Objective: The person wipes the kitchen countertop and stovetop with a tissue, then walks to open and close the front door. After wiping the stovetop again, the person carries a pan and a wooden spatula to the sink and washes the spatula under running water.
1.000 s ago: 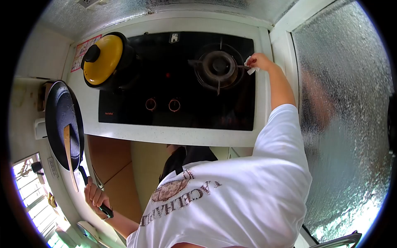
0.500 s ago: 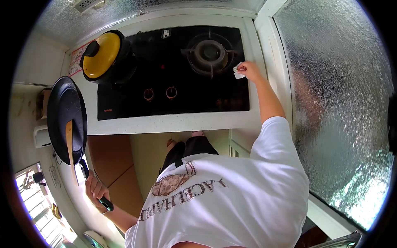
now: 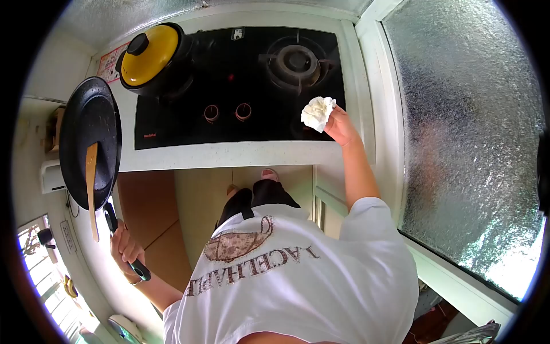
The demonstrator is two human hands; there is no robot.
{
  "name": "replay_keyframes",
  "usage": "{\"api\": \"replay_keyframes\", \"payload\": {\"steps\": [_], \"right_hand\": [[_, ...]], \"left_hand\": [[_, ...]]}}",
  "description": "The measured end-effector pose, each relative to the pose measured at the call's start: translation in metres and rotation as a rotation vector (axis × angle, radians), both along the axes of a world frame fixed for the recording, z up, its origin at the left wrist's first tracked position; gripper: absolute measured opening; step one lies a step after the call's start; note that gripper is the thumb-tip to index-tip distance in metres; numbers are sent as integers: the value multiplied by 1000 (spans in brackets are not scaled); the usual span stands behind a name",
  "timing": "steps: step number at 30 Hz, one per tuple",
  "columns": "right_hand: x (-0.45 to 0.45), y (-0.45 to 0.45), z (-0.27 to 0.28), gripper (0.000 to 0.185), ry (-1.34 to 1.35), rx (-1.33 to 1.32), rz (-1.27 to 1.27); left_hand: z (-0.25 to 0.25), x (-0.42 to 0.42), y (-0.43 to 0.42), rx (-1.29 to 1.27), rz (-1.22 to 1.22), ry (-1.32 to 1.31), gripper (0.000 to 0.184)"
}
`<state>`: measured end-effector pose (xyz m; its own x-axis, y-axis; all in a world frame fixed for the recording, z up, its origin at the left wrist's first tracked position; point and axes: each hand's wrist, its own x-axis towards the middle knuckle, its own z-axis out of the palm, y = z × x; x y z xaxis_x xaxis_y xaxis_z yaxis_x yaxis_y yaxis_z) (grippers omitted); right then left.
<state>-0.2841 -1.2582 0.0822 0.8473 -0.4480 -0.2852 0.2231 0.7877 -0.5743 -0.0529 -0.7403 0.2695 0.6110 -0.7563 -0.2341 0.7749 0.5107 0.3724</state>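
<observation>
White paper tissue (image 3: 317, 113), crumpled, sits pinched between the fingers of the right hand (image 3: 342, 126), over the front right part of the black glass gas hob (image 3: 179, 131), near the bare burner (image 3: 298, 64). From where I stand it looks almost weightless and limp, likely to tear if tugged; a bunched fold at its edge seems the surest place to pinch. Across from it, the left hand (image 3: 127, 249) wraps round the black handle (image 3: 110, 217) of a dark frying pan (image 3: 86, 120), held up beyond the hob's left side. The pan looks stiff and front-heavy, so a firm grip nearer its bowl would steady it; the wooden spatula (image 3: 91, 178) inside, one end jutting past the rim, could slide on that smooth coating
</observation>
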Motion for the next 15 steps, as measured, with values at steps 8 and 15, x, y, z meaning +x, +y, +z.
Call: {"api": "replay_keyframes", "payload": {"steps": [8,15], "right_hand": [[-2,-36,-18,18,690,-711,231],[3,-2,-32,13,781,-1643,35]], "left_hand": [[-4,3,6,11,13,-8,12],[-3,2,6,24,20,5,12]]}}
